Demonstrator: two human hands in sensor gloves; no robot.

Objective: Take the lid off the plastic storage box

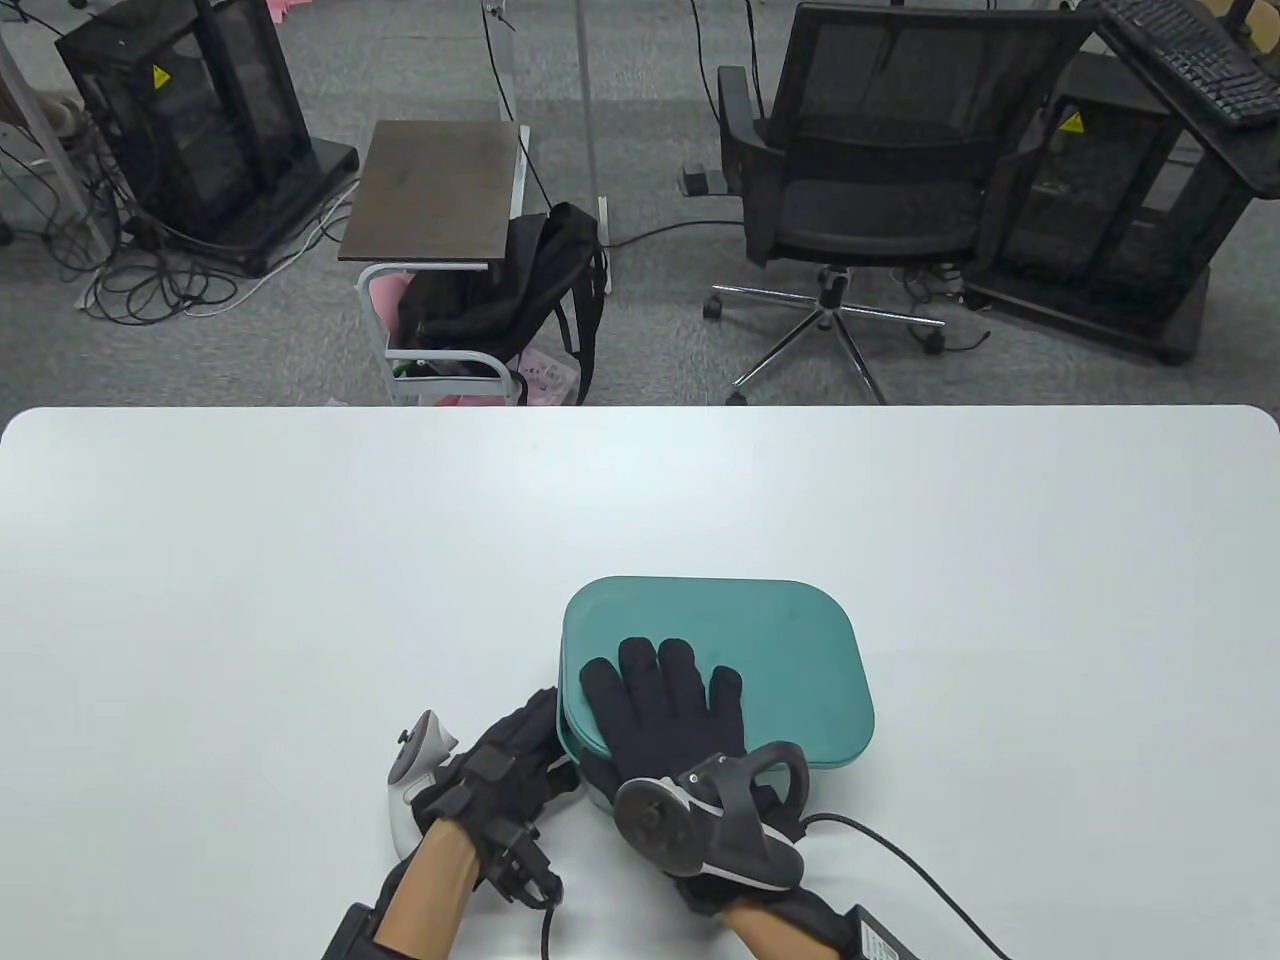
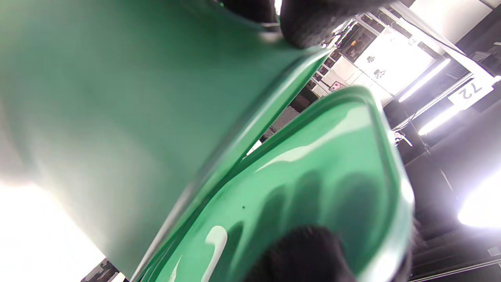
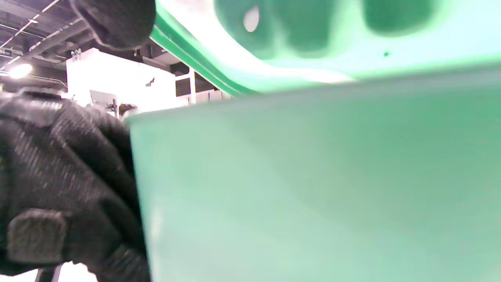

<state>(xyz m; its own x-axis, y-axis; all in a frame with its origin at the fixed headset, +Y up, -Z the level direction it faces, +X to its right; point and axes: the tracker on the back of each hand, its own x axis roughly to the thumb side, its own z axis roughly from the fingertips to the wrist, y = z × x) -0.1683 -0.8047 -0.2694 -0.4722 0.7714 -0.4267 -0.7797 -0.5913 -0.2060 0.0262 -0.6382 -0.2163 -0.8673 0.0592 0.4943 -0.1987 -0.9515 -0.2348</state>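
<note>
1. Table [image 1: 300, 560]: 1 white table. It carries 1 green plastic storage box [image 3: 313, 188], near the near edge and a little right of centre.
2. Lid [image 1: 770, 640]: 1 teal lid, on top of the box in the table view. Both wrist views show a gap between lid and box rim on your side, so my read is that the near-left corner is already popped. The far and right edges look seated from above; I can't confirm they're unclipped.
3. Progress: judged early to mid. Seal is broken at 1 corner and the lid is not yet off. Left to do: free the remaining edges, lift the lid clear and set it on the table.
4. Right hand [image 1: 665, 715]: 1 glove, your palm flat on the lid's near-left part, fingers spread and pointing at the far edge. It presses and does not grip. Your thumb looks hooked at the lid's near edge in the right wrist view, but that is blurred.
5. Left hand [image 1: 505, 775]: 1 glove, against the box's near-left corner, fingers curled in at the lid rim. The left wrist view puts 1 fingertip [image 2: 309, 23] at the lid's edge and more glove under it, so it reads as holding the lid edge at that corner. Exact finger count on the rim: can't tell.
6. Trackers: 2, 1 per hand, strapped on and not held.
</note>
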